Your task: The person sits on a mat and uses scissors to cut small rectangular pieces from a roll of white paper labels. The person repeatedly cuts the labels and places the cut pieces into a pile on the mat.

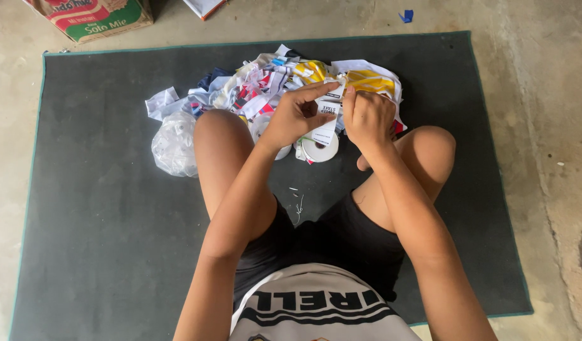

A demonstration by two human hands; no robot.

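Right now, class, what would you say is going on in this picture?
A person sits on a dark floor mat with knees apart. Both hands, the left hand and the right hand, grip a small white printed wrapper between them, held above a roll of white tape. Behind it lies a heap of torn colourful wrappers, with a crumpled clear plastic bag beside the left knee. A cardboard box stands beyond the mat.
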